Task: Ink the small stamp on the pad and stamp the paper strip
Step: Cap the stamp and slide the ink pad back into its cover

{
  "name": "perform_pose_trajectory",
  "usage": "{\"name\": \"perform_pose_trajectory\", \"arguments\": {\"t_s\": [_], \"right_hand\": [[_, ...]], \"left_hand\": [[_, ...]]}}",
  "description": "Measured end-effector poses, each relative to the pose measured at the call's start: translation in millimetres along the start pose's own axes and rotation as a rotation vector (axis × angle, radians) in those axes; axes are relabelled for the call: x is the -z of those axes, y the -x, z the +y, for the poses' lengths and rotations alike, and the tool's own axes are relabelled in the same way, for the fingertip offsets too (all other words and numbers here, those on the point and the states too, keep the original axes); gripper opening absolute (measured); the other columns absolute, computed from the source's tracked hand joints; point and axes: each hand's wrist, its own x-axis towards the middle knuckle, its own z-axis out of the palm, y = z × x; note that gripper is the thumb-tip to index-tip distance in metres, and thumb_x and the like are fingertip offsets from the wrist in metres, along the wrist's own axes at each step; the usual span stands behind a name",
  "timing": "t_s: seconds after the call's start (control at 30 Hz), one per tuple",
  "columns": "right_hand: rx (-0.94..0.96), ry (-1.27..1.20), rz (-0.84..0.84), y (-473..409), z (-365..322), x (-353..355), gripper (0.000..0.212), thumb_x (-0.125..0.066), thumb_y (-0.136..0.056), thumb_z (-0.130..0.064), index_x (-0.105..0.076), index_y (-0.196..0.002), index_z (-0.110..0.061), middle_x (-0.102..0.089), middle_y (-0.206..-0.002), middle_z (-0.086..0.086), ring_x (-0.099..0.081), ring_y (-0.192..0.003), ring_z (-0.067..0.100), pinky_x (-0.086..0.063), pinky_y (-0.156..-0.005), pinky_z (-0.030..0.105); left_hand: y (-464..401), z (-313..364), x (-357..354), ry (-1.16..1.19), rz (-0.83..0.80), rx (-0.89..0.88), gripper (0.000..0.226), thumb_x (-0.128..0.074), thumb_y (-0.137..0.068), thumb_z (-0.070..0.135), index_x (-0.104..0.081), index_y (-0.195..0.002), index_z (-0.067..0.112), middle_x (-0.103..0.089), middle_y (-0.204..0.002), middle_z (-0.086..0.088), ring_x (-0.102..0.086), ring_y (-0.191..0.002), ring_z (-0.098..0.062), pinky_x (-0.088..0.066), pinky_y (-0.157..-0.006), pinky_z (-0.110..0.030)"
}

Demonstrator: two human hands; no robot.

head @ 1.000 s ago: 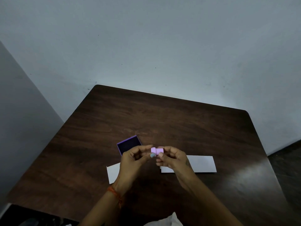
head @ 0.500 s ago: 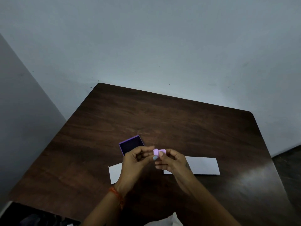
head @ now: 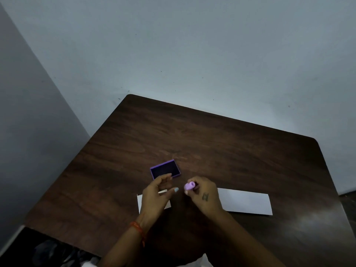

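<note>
A small pale purple stamp (head: 189, 185) is pinched in the fingertips of my right hand (head: 204, 197), held just above the table. My left hand (head: 156, 195) hovers beside it with fingers apart and nothing in them. An open purple ink pad (head: 165, 169) with a dark inked face lies flat just beyond my left hand. A long white paper strip (head: 246, 202) lies across the table under both hands; its middle is hidden by them, and its left end (head: 140, 203) shows by my left wrist.
The dark wooden table (head: 212, 141) stands in a corner, with a pale wall behind and a grey wall on the left. Dark floor and some blurred objects (head: 48, 251) show beyond the table's near left edge.
Both hands held the stamp together before. My left hand has let go and moved left, and the stamp stays in my right hand alone. The view has shifted slightly.
</note>
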Motion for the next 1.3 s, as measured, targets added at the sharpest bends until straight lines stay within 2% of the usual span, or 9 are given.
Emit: {"name": "perform_pose_trajectory", "arguments": {"t_s": [0.1, 0.3, 0.43, 0.53, 0.63, 0.8, 0.93, 1.13, 1.3], "right_hand": [[0.001, 0.092, -0.077, -3.8, 4.9, -7.5, 0.015, -0.053, -0.088, -0.025, -0.064, -0.078, -0.020, -0.058, -0.075, -0.010, -0.053, -0.070, 0.004, -0.032, -0.060, 0.009], [0.047, 0.218, -0.132, -4.4, 3.5, -6.8, 0.020, -0.063, -0.083, -0.019, -0.063, -0.102, -0.012, -0.065, -0.109, 0.007, -0.056, -0.097, 0.014, -0.038, -0.084, 0.018], [0.056, 0.206, -0.052, -0.6, -7.2, -3.6, 0.035, -0.066, -0.082, -0.027, -0.059, -0.115, -0.018, -0.061, -0.120, 0.003, -0.055, -0.107, 0.013, -0.041, -0.086, 0.020], [0.115, 0.135, 0.080, 6.3, -21.3, -5.6, 0.040, -0.068, -0.080, -0.030, -0.057, -0.117, -0.022, -0.060, -0.120, 0.001, -0.058, -0.100, 0.010, -0.048, -0.082, 0.020], [0.193, 0.060, 0.080, 12.6, -33.6, -16.2, 0.040, -0.068, -0.080, -0.031, -0.056, -0.117, -0.024, -0.062, -0.118, 0.000, -0.059, -0.093, 0.007, -0.050, -0.076, 0.019], [0.167, 0.197, -0.124, 18.4, -36.4, -42.8, 0.060, -0.067, -0.079, -0.036, -0.043, -0.131, -0.021, -0.053, -0.133, 0.003, -0.055, -0.114, 0.016, -0.046, -0.100, 0.036], [0.122, 0.349, -0.200, 18.2, -33.5, -57.4, 0.063, -0.068, -0.079, -0.032, -0.040, -0.133, -0.016, -0.050, -0.135, 0.005, -0.048, -0.122, 0.019, -0.040, -0.099, 0.029], [0.109, 0.412, -0.209, 19.1, -33.1, -67.9, 0.060, -0.069, -0.079, -0.017, -0.042, -0.132, -0.013, -0.048, -0.136, 0.007, -0.045, -0.125, 0.020, -0.039, -0.103, 0.029], [0.137, 0.401, -0.182, 21.6, -34.2, -69.4, 0.058, -0.068, -0.078, -0.012, -0.044, -0.131, -0.015, -0.049, -0.136, 0.006, -0.047, -0.125, 0.020, -0.040, -0.102, 0.028]], "left_hand": [[-0.5, -5.3, 4.0, 0.010, 0.039, 0.033, 0.046, -0.077, -0.070, 0.010, -0.062, -0.111, 0.026, -0.065, -0.102, 0.013, -0.063, -0.087, 0.007, -0.047, -0.067, -0.001], [4.1, -8.5, 9.9, -0.013, 0.051, 0.072, 0.045, -0.074, -0.074, 0.009, -0.060, -0.116, 0.018, -0.067, -0.112, 0.001, -0.064, -0.099, -0.009, -0.048, -0.086, -0.021], [6.4, -7.1, 15.2, -0.027, 0.094, 0.061, 0.041, -0.072, -0.076, 0.009, -0.061, -0.114, 0.018, -0.067, -0.112, 0.001, -0.063, -0.097, -0.007, -0.047, -0.083, -0.018], [8.3, -7.7, 23.2, -0.062, 0.197, 0.028, 0.036, -0.071, -0.078, 0.013, -0.062, -0.112, 0.023, -0.065, -0.110, 0.005, -0.060, -0.093, -0.004, -0.044, -0.075, -0.013], [10.8, -10.9, 32.0, -0.104, 0.322, 0.039, 0.035, -0.067, -0.081, 0.012, -0.060, -0.115, 0.019, -0.063, -0.116, 0.001, -0.059, -0.099, -0.009, -0.045, -0.079, -0.017], [18.4, -19.9, 39.9, -0.217, 0.427, 0.101, 0.039, -0.063, -0.084, 0.009, -0.056, -0.121, 0.014, -0.055, -0.129, -0.009, -0.056, -0.108, -0.018, -0.046, -0.090, -0.029], [23.3, -30.4, 41.2, -0.324, 0.357, 0.307, 0.053, -0.063, -0.084, 0.014, -0.044, -0.133, 0.010, -0.043, -0.139, -0.016, -0.045, -0.126, -0.031, -0.040, -0.107, -0.046], [28.3, -34.9, 35.8, -0.329, 0.268, 0.383, 0.048, -0.059, -0.087, 0.014, -0.045, -0.133, 0.005, -0.042, -0.140, -0.015, -0.045, -0.125, -0.029, -0.037, -0.110, -0.041], [29.8, -33.4, 30.9, -0.235, 0.275, 0.405, 0.046, -0.058, -0.087, 0.012, -0.047, -0.131, 0.004, -0.049, -0.135, -0.016, -0.050, -0.121, -0.030, -0.043, -0.105, -0.045]]}}
